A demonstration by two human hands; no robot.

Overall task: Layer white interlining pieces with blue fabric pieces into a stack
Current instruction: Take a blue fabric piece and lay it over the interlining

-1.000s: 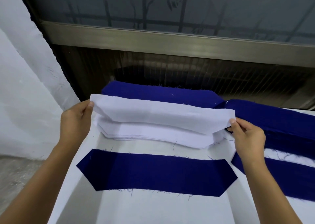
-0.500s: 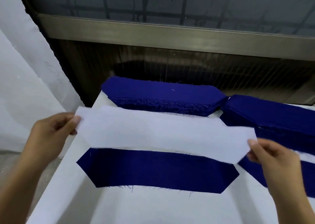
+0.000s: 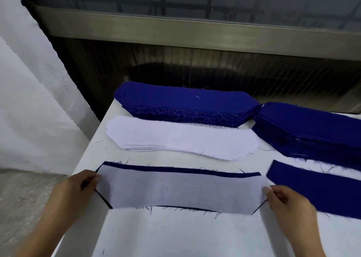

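My left hand [image 3: 78, 190] and right hand [image 3: 289, 202] each pinch one end of the interlining [image 3: 179, 192]. Its long axis runs left-right over the blue piece [image 3: 175, 171], whose far edge shows uncovered.

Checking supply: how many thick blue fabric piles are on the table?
2: back pile, behind the white interlining pile; right pile, cut off by the frame, so more may be hidden.

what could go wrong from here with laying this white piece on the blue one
The left hand and right hand pinch the white interlining piece by its ends, and a strip of the blue fabric piece shows along its far edge, so it may settle offset. Loose blue threads at the near edge could get trapped between layers.
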